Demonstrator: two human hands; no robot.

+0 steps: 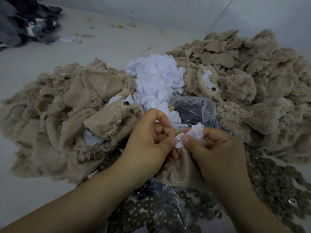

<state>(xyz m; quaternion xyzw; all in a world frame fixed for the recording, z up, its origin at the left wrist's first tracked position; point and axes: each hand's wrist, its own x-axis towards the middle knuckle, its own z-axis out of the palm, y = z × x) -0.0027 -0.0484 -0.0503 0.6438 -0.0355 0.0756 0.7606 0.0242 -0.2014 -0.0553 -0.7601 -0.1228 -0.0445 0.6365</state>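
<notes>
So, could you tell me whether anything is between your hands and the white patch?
Nothing visible stands between them. The left hand and the right hand both pinch the white patch directly, thumbs on top, with the beige fur piece bunched beneath it.

Fuzzy plush cloth (176, 172), matt paper tag (193, 133)

Surface: pale grey top (104, 47), lint-flecked | left and right: heaps of tan plush cut pieces (50, 115) | between them: white scraps (156, 78) | near edge, right: brown ring discs (277, 182) | far left corner: dark grey fabric heap (25, 22)
</notes>
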